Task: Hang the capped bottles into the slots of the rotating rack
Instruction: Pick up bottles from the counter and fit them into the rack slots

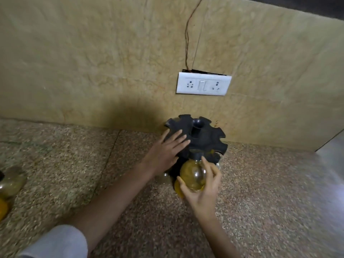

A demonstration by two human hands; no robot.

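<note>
A black rotating rack (pixel 208 138) with slotted edges stands on the speckled counter against the wall. My left hand (pixel 165 149) lies flat on its left side, fingers spread. My right hand (pixel 204 187) grips a round clear bottle (pixel 193 175) with yellowish contents. Its black cap (pixel 195 154) sits at a front slot of the rack. Another yellow bottle (pixel 178 189) shows partly below and behind the held one. Clear bottles under the rack are mostly hidden.
More round bottles (pixel 11 183) lie at the far left edge of the counter, blurred. A white switch and socket plate (pixel 203 84) is on the beige wall above the rack, with thin wires running up. The counter stretches right toward a steel surface (pixel 333 146).
</note>
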